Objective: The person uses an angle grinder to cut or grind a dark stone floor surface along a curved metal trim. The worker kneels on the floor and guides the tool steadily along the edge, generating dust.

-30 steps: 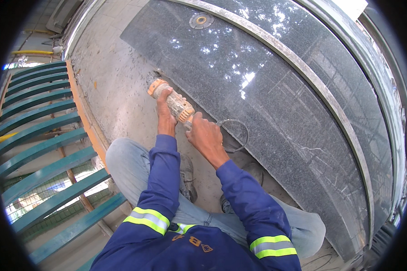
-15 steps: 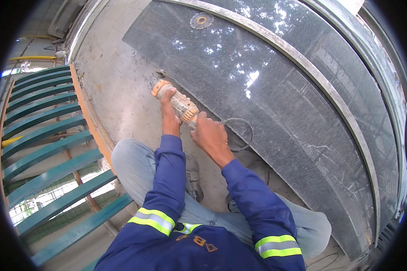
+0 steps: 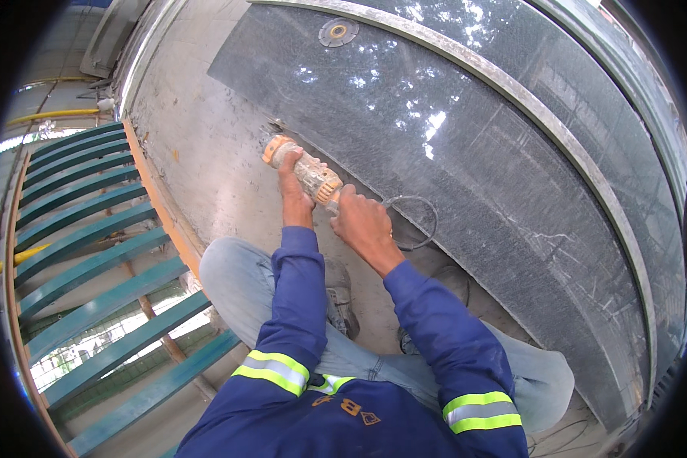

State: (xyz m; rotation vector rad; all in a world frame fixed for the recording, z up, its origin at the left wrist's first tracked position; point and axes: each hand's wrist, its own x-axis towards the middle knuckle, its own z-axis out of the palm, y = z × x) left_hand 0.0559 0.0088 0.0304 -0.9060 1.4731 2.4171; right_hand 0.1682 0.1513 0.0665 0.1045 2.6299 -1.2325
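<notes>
With both hands I hold a dusty orange angle grinder (image 3: 313,177), its head at the near edge of a dark polished stone slab (image 3: 450,183). My left hand (image 3: 292,187) wraps round the front of its body, thumb on top. Farther back, my right hand (image 3: 362,225) is closed on the rear end, beside a looped dark cable (image 3: 433,221). The disc at the head is blurred, and dust lies around it; whether it touches the stone I cannot tell.
A loose round cutting disc (image 3: 338,32) lies on the far part of the slab. A pale stone strip (image 3: 534,114) curves along the slab. To the left stands a green slatted railing (image 3: 103,263) with an orange edge. Dusty concrete floor (image 3: 183,114) lies between.
The whole scene has shifted slightly right in view. My hands keep the same grip on the grinder, and its head stays at the slab's edge.
</notes>
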